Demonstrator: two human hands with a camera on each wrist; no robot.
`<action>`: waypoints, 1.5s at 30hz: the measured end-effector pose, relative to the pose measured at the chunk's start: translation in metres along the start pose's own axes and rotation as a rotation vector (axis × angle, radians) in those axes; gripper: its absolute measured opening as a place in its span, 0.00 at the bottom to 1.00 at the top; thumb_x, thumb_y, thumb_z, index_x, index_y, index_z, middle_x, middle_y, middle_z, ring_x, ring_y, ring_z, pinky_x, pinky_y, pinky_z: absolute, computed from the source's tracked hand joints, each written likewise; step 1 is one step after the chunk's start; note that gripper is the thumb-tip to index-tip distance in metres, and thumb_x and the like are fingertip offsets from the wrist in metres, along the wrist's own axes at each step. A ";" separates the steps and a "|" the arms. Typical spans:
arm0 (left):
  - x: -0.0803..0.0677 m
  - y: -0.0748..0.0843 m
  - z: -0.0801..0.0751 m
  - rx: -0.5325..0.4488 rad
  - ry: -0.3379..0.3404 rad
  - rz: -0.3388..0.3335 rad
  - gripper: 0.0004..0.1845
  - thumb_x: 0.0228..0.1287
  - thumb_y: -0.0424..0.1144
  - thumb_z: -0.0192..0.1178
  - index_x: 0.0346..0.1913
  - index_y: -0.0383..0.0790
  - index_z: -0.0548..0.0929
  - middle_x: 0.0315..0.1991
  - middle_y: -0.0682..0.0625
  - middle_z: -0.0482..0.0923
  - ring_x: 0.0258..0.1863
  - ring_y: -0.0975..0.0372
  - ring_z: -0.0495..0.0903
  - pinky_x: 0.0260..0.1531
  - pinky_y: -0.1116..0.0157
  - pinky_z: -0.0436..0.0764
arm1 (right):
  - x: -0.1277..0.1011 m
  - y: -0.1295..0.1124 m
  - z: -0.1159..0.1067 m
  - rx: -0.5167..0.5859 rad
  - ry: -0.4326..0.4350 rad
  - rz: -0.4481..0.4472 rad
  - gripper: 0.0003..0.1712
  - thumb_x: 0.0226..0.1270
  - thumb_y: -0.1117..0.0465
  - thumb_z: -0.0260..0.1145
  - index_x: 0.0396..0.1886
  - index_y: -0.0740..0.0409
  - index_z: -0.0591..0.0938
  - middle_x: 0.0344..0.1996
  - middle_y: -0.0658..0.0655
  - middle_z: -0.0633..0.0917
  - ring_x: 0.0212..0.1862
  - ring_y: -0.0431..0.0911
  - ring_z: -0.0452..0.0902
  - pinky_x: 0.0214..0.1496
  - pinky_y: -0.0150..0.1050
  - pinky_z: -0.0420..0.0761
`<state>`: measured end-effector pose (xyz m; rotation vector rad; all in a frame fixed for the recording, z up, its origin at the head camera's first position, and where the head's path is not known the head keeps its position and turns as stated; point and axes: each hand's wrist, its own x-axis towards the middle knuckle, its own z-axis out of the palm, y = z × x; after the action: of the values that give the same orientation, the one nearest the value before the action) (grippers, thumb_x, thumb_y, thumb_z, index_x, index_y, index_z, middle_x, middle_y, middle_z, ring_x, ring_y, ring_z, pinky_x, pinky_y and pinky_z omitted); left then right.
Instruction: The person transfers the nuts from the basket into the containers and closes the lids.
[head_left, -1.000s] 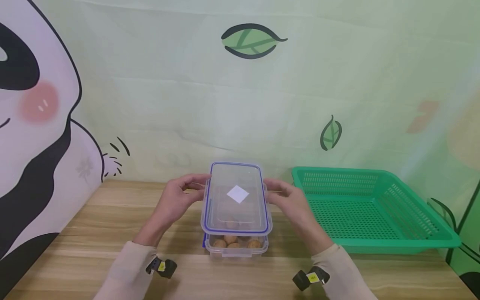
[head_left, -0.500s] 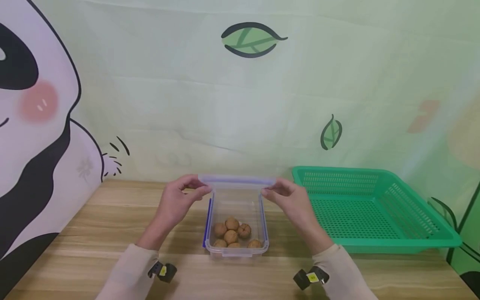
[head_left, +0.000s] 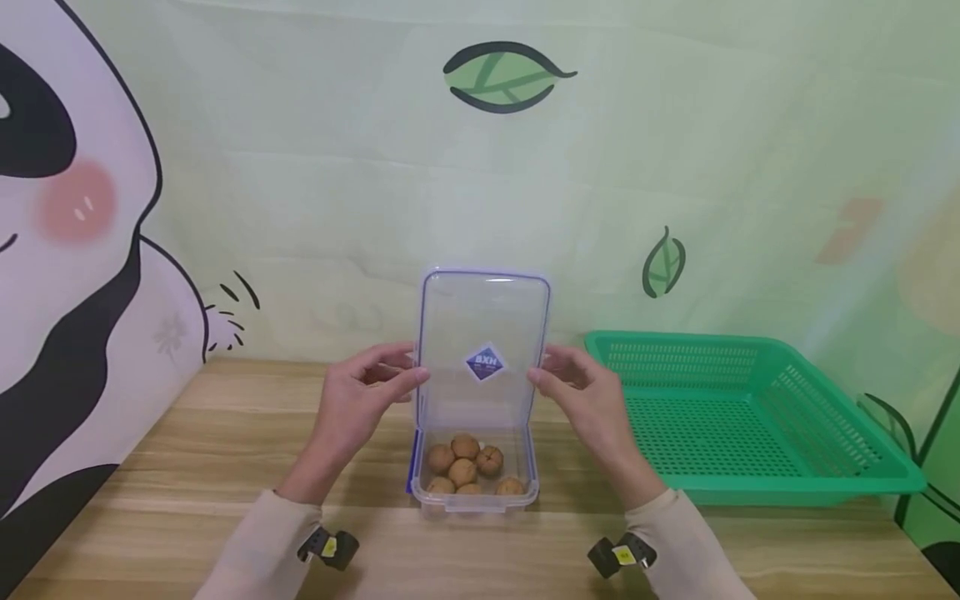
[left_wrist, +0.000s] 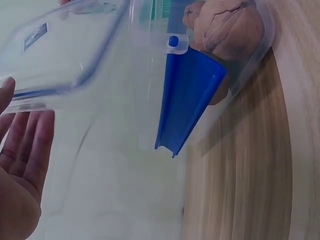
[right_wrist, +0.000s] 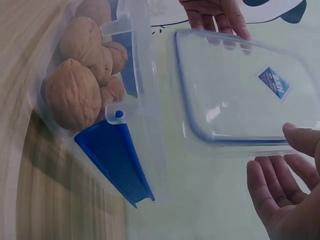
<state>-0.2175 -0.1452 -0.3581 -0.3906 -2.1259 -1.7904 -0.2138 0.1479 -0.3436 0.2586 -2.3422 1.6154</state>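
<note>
A clear lid with a blue seal stands nearly upright, tilted, between my two hands, its blue BXH label facing me. My left hand pinches its left edge, thumb in front and fingers behind. On the right edge, my right hand holds it the same way. Below and in front is a clear plastic food container with several walnuts inside. A blue side latch hangs loose in the left wrist view; another blue latch sticks out in the right wrist view. The lid covers the container's far end.
To the right on the wooden table sits a green plastic basket with perforated sides. A printed cloth backdrop with a panda and leaves hangs behind the table.
The lid has lifted off the container and flipped from face-down flat to nearly upright, showing its underside and label. The walnuts have come into full view. Both hands keep hold of the lid.
</note>
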 end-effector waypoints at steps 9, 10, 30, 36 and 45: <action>-0.001 -0.001 0.003 -0.037 -0.033 -0.109 0.25 0.67 0.39 0.76 0.63 0.36 0.85 0.47 0.37 0.85 0.35 0.54 0.90 0.30 0.56 0.93 | 0.001 0.002 0.000 0.016 -0.070 0.005 0.29 0.73 0.55 0.74 0.69 0.60 0.81 0.49 0.63 0.87 0.42 0.53 0.87 0.48 0.47 0.92; -0.001 -0.001 0.003 -0.035 -0.044 -0.133 0.25 0.67 0.39 0.76 0.63 0.35 0.85 0.48 0.37 0.85 0.34 0.53 0.90 0.30 0.56 0.93 | 0.001 0.002 -0.001 0.002 -0.086 0.024 0.29 0.74 0.55 0.74 0.69 0.61 0.80 0.49 0.63 0.87 0.41 0.53 0.87 0.47 0.47 0.92; -0.008 -0.009 0.006 0.092 -0.224 -0.382 0.19 0.68 0.36 0.73 0.56 0.26 0.87 0.36 0.43 0.89 0.28 0.54 0.88 0.30 0.57 0.93 | -0.003 0.008 0.008 -0.206 -0.252 0.241 0.21 0.75 0.60 0.69 0.60 0.70 0.84 0.43 0.63 0.90 0.34 0.49 0.87 0.43 0.49 0.93; -0.008 -0.012 0.005 0.104 -0.228 -0.377 0.20 0.68 0.37 0.74 0.55 0.26 0.86 0.37 0.42 0.89 0.29 0.53 0.89 0.31 0.56 0.93 | -0.006 0.010 0.010 -0.197 -0.252 0.239 0.21 0.76 0.60 0.69 0.60 0.71 0.84 0.43 0.63 0.90 0.36 0.49 0.87 0.44 0.50 0.92; -0.010 -0.022 0.005 0.106 -0.221 -0.415 0.21 0.67 0.39 0.75 0.55 0.26 0.86 0.39 0.41 0.88 0.30 0.54 0.88 0.35 0.53 0.93 | -0.012 0.020 0.013 -0.193 -0.258 0.265 0.24 0.77 0.57 0.69 0.61 0.72 0.83 0.47 0.64 0.89 0.41 0.51 0.87 0.48 0.50 0.91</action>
<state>-0.2182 -0.1445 -0.3829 -0.1286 -2.5979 -1.9070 -0.2106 0.1428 -0.3693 0.1244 -2.8108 1.5284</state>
